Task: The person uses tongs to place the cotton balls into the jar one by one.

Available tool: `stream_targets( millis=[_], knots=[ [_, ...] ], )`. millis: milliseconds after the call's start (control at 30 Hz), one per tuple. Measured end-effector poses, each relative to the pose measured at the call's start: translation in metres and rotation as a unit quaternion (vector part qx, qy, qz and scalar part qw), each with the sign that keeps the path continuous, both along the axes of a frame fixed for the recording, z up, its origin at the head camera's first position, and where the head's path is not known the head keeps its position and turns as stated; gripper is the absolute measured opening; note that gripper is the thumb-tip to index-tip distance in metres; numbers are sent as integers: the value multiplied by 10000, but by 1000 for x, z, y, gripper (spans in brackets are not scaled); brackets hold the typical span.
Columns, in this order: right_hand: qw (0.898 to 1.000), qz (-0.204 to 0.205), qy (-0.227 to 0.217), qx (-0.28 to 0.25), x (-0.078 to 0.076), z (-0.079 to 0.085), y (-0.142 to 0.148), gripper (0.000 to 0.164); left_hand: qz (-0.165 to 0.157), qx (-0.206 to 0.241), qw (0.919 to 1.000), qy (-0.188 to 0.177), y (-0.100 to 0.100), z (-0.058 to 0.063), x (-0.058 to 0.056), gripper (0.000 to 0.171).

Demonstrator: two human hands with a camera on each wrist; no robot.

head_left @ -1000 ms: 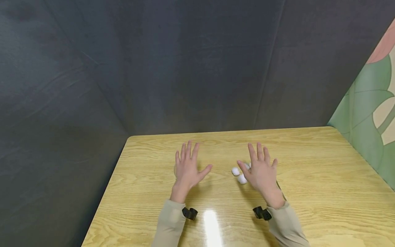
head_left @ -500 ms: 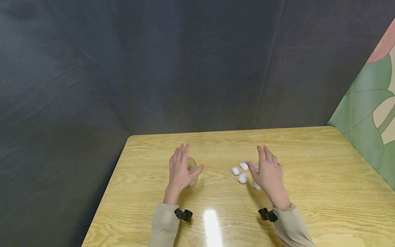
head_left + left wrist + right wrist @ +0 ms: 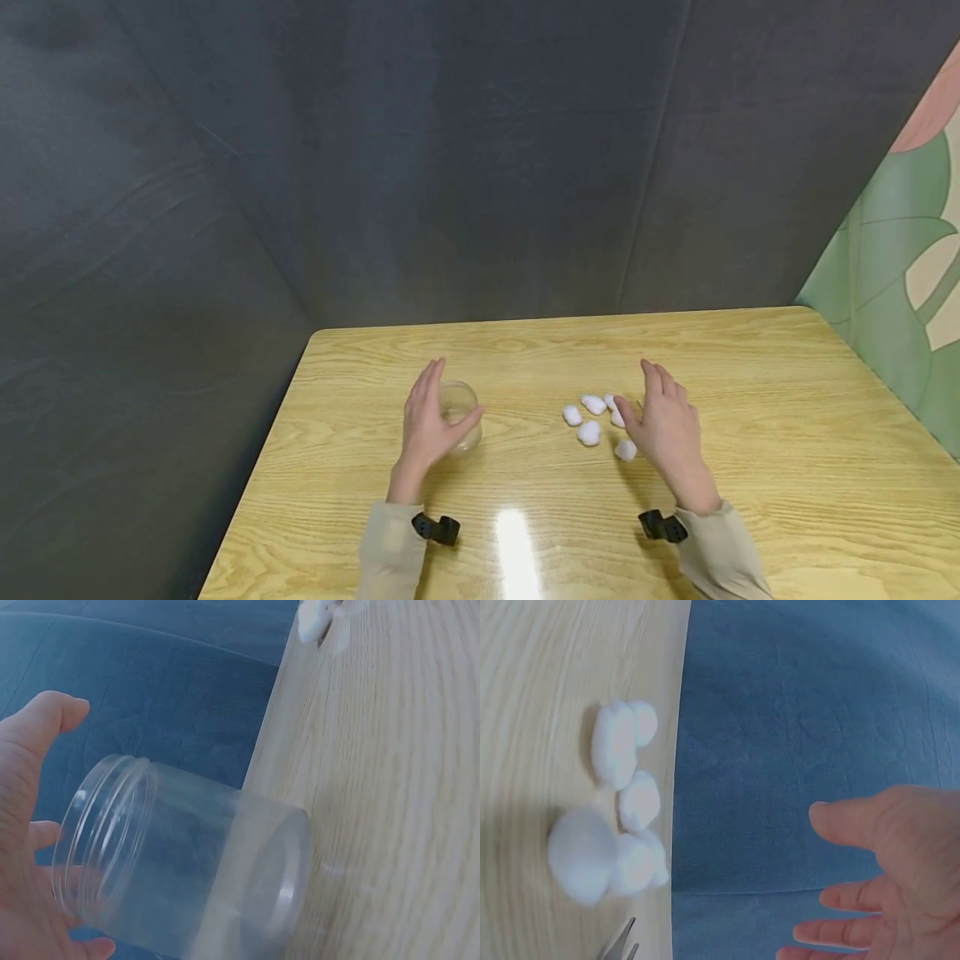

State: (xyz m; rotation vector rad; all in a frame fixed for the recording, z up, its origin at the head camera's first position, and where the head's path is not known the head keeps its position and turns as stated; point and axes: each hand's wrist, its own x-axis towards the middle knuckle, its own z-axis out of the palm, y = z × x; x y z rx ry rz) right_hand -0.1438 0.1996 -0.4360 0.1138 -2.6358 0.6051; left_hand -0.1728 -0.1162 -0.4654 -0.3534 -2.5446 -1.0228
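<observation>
A clear, lidless jar [image 3: 187, 855] with a threaded neck stands upright on the table. Close over its mouth is my left hand [image 3: 427, 425], thumb spread away from the fingers and nothing gripped; part of the jar is hidden beneath it in the head view. To the right lie several white cotton balls [image 3: 589, 433] in a loose cluster. My right hand [image 3: 667, 429] hovers just right of them, fingers extended and thumb apart, holding nothing. In the right wrist view, the metal tips of what looks like tweezers [image 3: 619, 943] show beside the cotton balls [image 3: 583, 855].
The wood-grain table [image 3: 525, 358] ends at the back against a dark padded wall [image 3: 480, 167]. Dark padding also borders its left side. A green and pink patterned surface [image 3: 892, 283] lies beyond the right edge. Each wrist wears a small black camera.
Both hands have drawn apart and slightly towards me, the left leftwards and the right rightwards. Their fingers have come closer together. More of the jar and the cotton balls now shows.
</observation>
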Motion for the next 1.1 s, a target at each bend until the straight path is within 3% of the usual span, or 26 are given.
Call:
stream_targets(
  millis=[433,600,733,900,1100],
  knots=[
    [9994,77,-202,-264,3,-7,14,60,58,663,9947,-783,-12,-8,5,97],
    [9972,83,-629,-391,3,-11,22,63,26,1186,9878,-1009,-16,-11,8,96],
    [9943,64,-986,-400,5,-13,29,67,-144,1719,9778,-1190,-20,-16,9,94],
    [9889,47,-1420,-431,9,-16,37,68,-426,2437,9580,-1450,-23,-17,12,90],
    [9849,-27,-1682,-399,12,-21,47,65,-575,2850,9422,-1667,-24,0,22,87]
  ],
)
